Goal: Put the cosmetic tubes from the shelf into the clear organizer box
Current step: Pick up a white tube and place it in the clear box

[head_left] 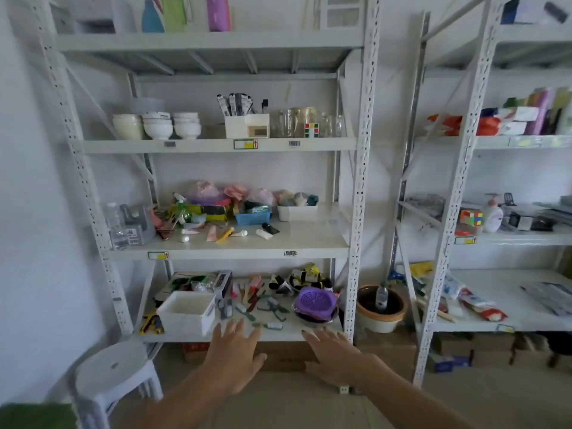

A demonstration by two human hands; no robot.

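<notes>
The white shelving unit (198,253) stands before me; the cosmetic tubes (229,234) lie scattered flat along the front of its middle shelf, with the clear organizer box (137,226) at that shelf's left end, near them. My left hand (233,357) and right hand (332,356) hang low in front of the bottom shelf, both spread wide with fingers apart, holding nothing. Best approach, I judge: raise the left hand to the nearest tube, pinch it mid-body, and carry it clear of the spray bottle (179,209) crowding behind.

Motion blur is softening the cosmetic tubes (238,234) too much to count. The clear organizer box (137,226) is sitting half behind a water bottle (117,226); the top edge is cutting off coloured bottles (185,12).
</notes>
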